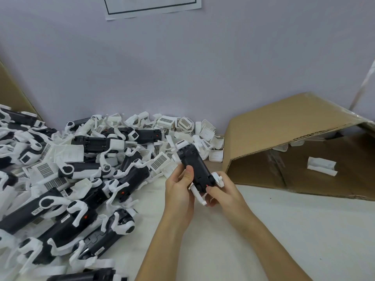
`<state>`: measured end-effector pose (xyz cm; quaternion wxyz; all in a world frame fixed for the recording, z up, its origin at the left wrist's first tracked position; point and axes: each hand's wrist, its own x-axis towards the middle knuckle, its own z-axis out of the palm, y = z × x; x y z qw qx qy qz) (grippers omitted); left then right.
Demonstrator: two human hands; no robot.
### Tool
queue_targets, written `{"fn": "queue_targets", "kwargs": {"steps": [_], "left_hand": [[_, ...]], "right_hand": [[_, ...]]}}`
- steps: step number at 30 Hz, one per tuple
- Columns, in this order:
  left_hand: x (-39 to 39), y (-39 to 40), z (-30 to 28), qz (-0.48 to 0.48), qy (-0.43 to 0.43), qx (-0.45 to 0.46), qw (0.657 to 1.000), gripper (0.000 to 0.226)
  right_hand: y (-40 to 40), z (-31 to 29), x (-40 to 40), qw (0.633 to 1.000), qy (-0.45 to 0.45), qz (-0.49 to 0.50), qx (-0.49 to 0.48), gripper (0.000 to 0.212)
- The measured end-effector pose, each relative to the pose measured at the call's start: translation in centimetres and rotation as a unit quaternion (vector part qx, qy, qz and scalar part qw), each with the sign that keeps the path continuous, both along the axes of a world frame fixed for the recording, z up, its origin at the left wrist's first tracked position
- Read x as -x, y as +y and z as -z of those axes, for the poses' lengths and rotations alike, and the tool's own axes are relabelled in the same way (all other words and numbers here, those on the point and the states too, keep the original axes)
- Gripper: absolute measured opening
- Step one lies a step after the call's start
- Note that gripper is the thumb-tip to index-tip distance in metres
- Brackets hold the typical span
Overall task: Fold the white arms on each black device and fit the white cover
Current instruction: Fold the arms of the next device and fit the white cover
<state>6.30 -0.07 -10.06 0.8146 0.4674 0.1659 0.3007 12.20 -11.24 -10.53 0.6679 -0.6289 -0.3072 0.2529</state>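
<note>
Pale wall (pixel 182 67) behind, white counter (pixel 284 230) below, brown cardboard box (pixel 284 142) lying on its side at the right. Big heap of black devices (pixel 81 179) and loose white covers (pixel 203 130) piled on the left, up against the wall.

One black device (pixel 194 169) held up just over the counter, between both hands, near the box mouth. Left hand (pixel 179 191) wrapped round its side, thumb flat on the black top. Right hand (pixel 221 191) curled under the near end, fingers (pixel 213 190) pinching close to a small red dot. White arms (pixel 199 196) sticking out at that near end, not tucked in yet.

Looks light, hard and smooth, so likely a bit slippery. Thin white arms probably bend at a hinge and could snap if pushed the wrong way. Best held by the fat black middle, with gentle pushes on each arm near its hinge. Cover likely clicks on after that.
</note>
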Motion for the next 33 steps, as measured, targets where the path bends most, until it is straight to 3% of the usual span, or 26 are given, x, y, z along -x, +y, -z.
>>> {"fn": "queue_targets", "kwargs": {"steps": [14, 18, 26, 33], "left_hand": [[0.21, -0.4, -0.48, 0.005, 0.0, -0.01, 1.0, 0.041], [0.09, -0.32, -0.22, 0.001, 0.006, -0.004, 1.0, 0.026], [0.1, -0.12, -0.33, -0.003, 0.006, 0.005, 1.0, 0.025], [0.21, -0.26, -0.53, 0.001, 0.017, -0.009, 1.0, 0.026]], "right_hand": [[0.12, 0.17, -0.05, 1.0, -0.015, 0.013, -0.007, 0.003], [0.2, 0.41, -0.22, 1.0, -0.006, 0.008, 0.0, 0.006], [0.05, -0.02, 0.0, 1.0, -0.005, -0.013, -0.007, 0.023], [-0.05, 0.35, -0.01, 0.999, -0.034, 0.011, -0.013, 0.005]]}}
